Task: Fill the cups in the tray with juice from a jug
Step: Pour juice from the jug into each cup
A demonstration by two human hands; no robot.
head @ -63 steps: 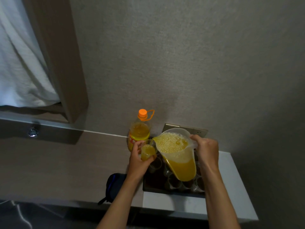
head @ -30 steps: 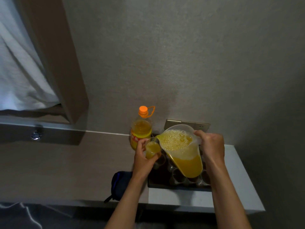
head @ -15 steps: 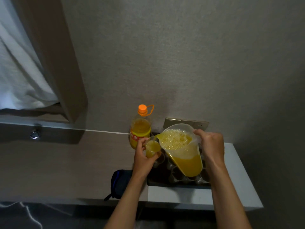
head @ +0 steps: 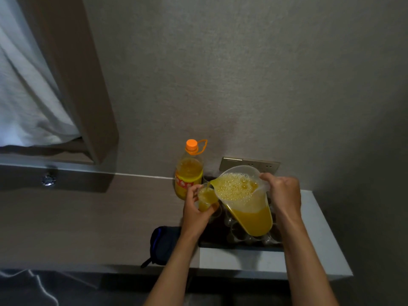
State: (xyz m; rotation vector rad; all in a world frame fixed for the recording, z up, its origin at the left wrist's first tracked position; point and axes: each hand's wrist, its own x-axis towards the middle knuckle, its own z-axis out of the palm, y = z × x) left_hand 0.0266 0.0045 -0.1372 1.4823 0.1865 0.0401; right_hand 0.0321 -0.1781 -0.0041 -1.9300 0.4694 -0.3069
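My right hand (head: 283,196) grips the handle of a clear plastic jug (head: 245,199) of frothy orange juice, tilted with its spout to the left. The spout sits over a small clear cup (head: 206,198) that my left hand (head: 195,212) holds above the left side of a dark tray (head: 212,242). Juice fills most of that cup. Several clear cups (head: 235,230) stand in the tray, partly hidden under the jug.
A juice bottle (head: 188,173) with an orange cap stands against the wall behind the tray. A dark pouch (head: 162,242) lies left of the tray on the ledge. A wall socket plate (head: 249,164) is behind the jug. The white shelf (head: 318,235) ends at the right.
The juice level in the held cup has risen while the jug stays tilted over it. Both hands keep their grips and have barely moved.
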